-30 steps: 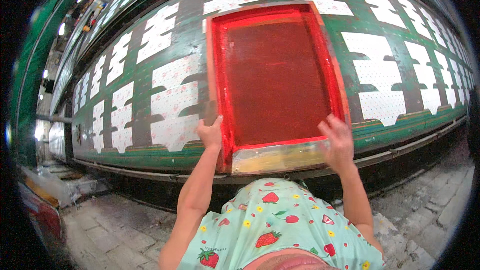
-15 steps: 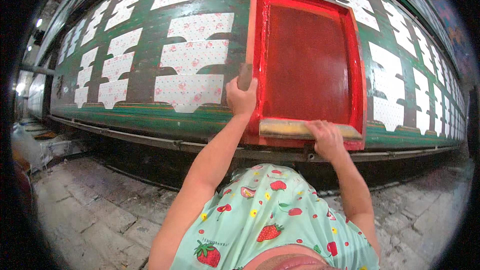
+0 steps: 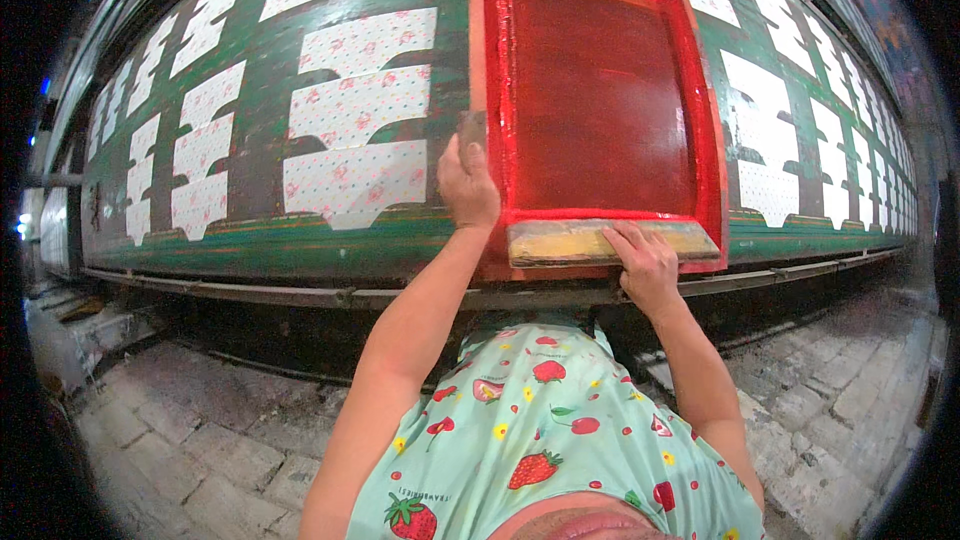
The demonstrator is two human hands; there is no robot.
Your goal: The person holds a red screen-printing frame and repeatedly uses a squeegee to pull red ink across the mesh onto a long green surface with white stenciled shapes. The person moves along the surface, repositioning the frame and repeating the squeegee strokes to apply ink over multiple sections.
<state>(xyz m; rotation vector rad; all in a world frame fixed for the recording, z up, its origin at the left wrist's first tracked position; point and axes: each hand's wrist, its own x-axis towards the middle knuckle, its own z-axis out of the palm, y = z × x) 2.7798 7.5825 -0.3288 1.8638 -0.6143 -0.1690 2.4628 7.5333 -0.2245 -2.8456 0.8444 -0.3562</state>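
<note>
A screen frame with a bright red border and darker red mesh lies on the long green printing table. My left hand is closed on a dull brown grip at the frame's left edge. A squeegee bar, worn silver and yellow, lies across the near end of the frame. My right hand holds it near the middle, fingers bent over its top. Whatever lies under the frame is hidden.
Rows of white cut fabric pieces with small printed patterns lie either side of the frame. A metal rail runs along the table's near edge. Grey paved floor shows below, with clutter at the far left.
The frame has shifted up in the view with both hands. My right hand has moved from the frame's right edge inward onto the squeegee bar. My left hand stays at the left edge.
</note>
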